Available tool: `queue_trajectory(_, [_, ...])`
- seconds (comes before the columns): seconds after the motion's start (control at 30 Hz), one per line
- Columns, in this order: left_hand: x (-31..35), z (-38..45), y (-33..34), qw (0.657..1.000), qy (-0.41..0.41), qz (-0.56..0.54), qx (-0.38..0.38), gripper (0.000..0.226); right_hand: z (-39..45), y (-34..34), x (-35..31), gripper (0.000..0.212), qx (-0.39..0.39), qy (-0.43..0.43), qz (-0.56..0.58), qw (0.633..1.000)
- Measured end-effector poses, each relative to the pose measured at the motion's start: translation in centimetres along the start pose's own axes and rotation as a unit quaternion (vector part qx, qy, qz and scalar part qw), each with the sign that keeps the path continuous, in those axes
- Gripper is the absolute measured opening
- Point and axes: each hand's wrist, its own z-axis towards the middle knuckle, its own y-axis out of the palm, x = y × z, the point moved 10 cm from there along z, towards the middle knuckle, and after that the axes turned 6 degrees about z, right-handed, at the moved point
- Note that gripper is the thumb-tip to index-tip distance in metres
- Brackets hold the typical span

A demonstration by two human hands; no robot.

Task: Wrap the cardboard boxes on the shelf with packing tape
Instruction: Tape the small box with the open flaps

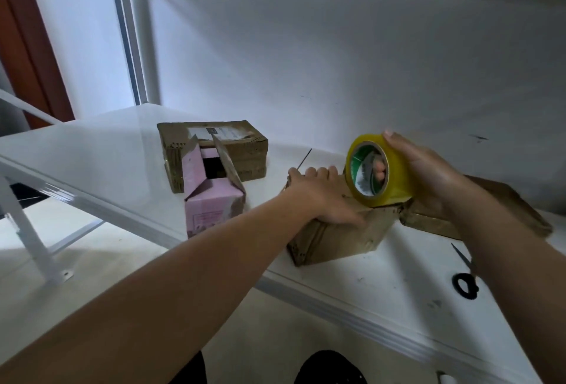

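Shelf: white metal, with a white wall behind it; everything below lies on it.
Right box: flat brown cardboard at the right, partly hidden by the right forearm.
Far box: brown cardboard with a white label on top, toward the back left.
Near box: brown cardboard at the front edge, under both hands.
Pink box: stands just in front of the far box, top flaps open.
Left hand: lies flat on the near box's top, fingers straight and together, pressing down.
Right hand: fingers curled through the tape's core, thumb over its rim.
Tape: yellowish clear roll, upright, its lower edge touching the near box's top.
Scissors: black-handled, lying at the right, apart from the boxes.
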Motion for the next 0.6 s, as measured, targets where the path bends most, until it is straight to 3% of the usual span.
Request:
queue_trajectory(0.17, [0.0, 0.4, 0.2, 1.000, -0.016, 0.015, -0.005, 0.114, -0.4, 0.2, -0.7, 0.042, -0.061, 0.089, -0.043, 0.993])
queue_trajectory(0.3, [-0.8, 0.9, 0.4, 0.999, -0.041, 0.005, -0.033, 0.120, -2.4, -0.1, -0.8, 0.048, -0.126, 0.162, -0.155, 0.966])
queue_trajectory(0.43, [-0.9, 1.0, 0.4, 0.998, -0.045, 0.005, -0.041, 0.115, -3.8, -1.1, 1.8, 0.065, -0.103, 0.185, -0.222, 0.952])
queue_trajectory(0.6, [-0.9, 0.9, 0.2, 0.998, -0.030, -0.008, -0.058, 0.114, -5.0, -2.1, 5.1, 0.072, -0.078, 0.194, -0.197, 0.958])
